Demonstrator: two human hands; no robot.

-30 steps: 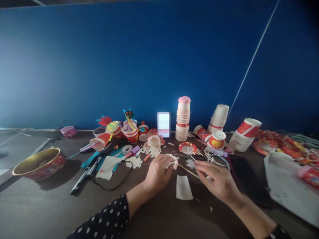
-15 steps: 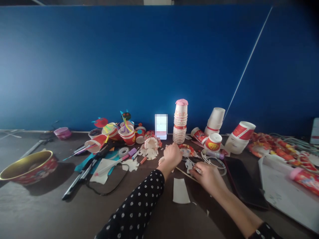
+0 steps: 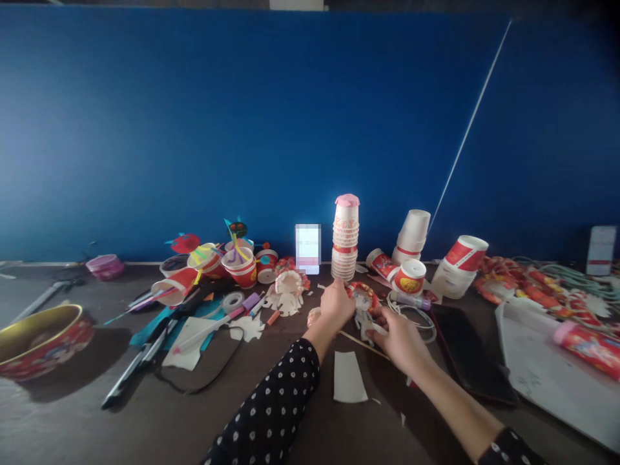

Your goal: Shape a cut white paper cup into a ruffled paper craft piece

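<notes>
My left hand [image 3: 338, 303] is closed at the left edge of a red-rimmed paper figure [image 3: 362, 300], in front of a tall stack of paper cups [image 3: 345, 239]. The figure has a drawn face and a white paper body. On its right side my right hand [image 3: 393, 332] pinches the lower white part between thumb and fingers. A thin stick [image 3: 363, 341] lies just below the hands. Closer to me is a white paper piece [image 3: 349, 378]. What the left fingertips grip is partly hidden.
Decorated cups [image 3: 239, 267], a tape roll [image 3: 233, 301] and a metallic stand [image 3: 138, 361] lie left, beyond a red-gold bowl [image 3: 46, 342]. Right are a red cup [image 3: 408, 278], a dark tablet [image 3: 467, 352] and a white sheet [image 3: 547, 368]. A lit phone [image 3: 308, 248] stands at the back.
The red-rimmed figure now stands more upright between my hands, its face showing. My right hand has risen slightly towards it. The whole view has shifted a little.
</notes>
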